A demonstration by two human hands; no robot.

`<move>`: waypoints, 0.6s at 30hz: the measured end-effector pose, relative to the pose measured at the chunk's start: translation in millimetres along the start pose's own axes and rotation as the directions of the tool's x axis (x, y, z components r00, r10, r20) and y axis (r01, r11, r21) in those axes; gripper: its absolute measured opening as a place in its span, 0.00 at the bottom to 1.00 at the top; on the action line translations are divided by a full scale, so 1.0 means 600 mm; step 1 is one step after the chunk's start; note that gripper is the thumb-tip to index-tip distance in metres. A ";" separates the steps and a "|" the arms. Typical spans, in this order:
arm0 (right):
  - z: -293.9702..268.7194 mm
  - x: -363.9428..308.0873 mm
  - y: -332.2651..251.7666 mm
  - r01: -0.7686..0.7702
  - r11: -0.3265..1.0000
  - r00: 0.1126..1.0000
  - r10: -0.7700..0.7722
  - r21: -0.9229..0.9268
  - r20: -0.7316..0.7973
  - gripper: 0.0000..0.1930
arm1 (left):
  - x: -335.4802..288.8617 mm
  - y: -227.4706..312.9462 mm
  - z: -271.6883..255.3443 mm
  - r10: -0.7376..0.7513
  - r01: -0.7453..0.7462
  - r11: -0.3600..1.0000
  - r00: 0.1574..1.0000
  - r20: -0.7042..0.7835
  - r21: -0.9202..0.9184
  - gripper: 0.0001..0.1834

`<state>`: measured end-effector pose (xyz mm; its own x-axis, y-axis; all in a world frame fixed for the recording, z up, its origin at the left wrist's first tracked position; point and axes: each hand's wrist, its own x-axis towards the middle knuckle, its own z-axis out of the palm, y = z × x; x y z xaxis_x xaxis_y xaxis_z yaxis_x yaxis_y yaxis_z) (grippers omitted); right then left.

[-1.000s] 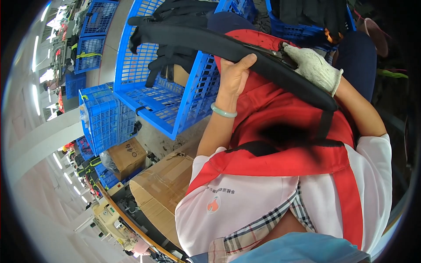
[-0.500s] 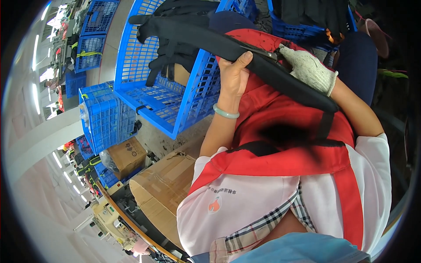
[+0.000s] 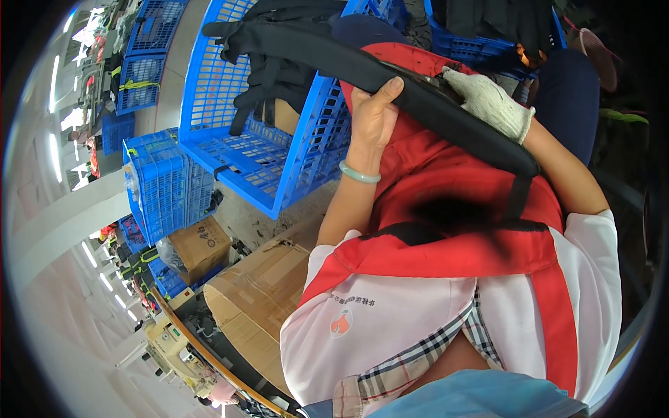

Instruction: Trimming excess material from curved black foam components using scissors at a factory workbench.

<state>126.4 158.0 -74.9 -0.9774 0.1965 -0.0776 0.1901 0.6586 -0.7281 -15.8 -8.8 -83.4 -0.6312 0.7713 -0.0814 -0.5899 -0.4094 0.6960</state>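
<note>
A long black padded strap [image 3: 446, 115] runs slantwise across my lap, from over the blue basket down to the right. My bare left hand [image 3: 375, 115], with a pale green bangle at the wrist, grips the strap near its middle, thumb on top. On the strap's far side, my right hand [image 3: 491, 104] wears a white knitted glove. Its fingers are closed near the strap's edge, by a small dark piece with a metallic glint; what exactly they hold is hidden. A thin black tab [image 3: 518, 198] hangs from the strap's right end, over my red apron [image 3: 460, 258].
The blue plastic basket [image 3: 296, 157] at my left holds more black straps [image 3: 279, 80]. A second blue basket [image 3: 474, 50] with black pieces stands ahead to the right. Stacked blue crates [image 3: 164, 184], a cardboard box [image 3: 200, 249] and a large cardboard sheet [image 3: 268, 289] lie at left.
The strap and both hands have shifted only slightly. My left hand keeps its grip, and the gloved right hand has edged a little along the strap's far edge.
</note>
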 end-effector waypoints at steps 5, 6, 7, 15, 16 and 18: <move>0.028 0.010 0.022 0.036 0.973 0.998 -0.024 0.227 -0.058 0.15 | -0.013 -0.008 -0.012 -0.050 0.050 0.999 0.999 0.008 -0.004 0.15; 0.025 0.008 0.023 0.033 0.974 0.998 -0.022 0.225 -0.052 0.15 | -0.015 -0.007 -0.015 -0.051 0.051 0.999 0.999 0.005 -0.009 0.15; 0.017 0.005 0.025 -0.128 0.827 0.991 0.122 0.548 0.047 0.14 | -0.016 -0.005 -0.018 -0.036 0.036 0.999 0.999 0.005 0.021 0.15; -0.036 -0.024 0.018 -0.153 0.615 0.973 -0.043 0.773 0.227 0.12 | -0.004 0.022 -0.006 0.056 -0.046 0.988 0.996 -0.067 0.146 0.16; -0.028 -0.020 0.002 -0.114 0.627 0.985 -0.029 0.771 0.169 0.12 | -0.010 0.017 -0.002 0.058 -0.048 0.988 0.996 -0.065 0.148 0.16; -0.023 -0.024 -0.025 0.026 0.792 0.998 -0.058 0.610 0.033 0.15 | -0.020 0.007 -0.004 -0.020 0.030 0.995 0.995 -0.102 0.097 0.18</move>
<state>139.0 155.1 -53.7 -0.9894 0.1334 -0.0577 0.0692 0.0833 -0.9941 -11.6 -21.1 -81.1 -0.6674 0.7256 -0.1675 -0.5568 -0.3369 0.7592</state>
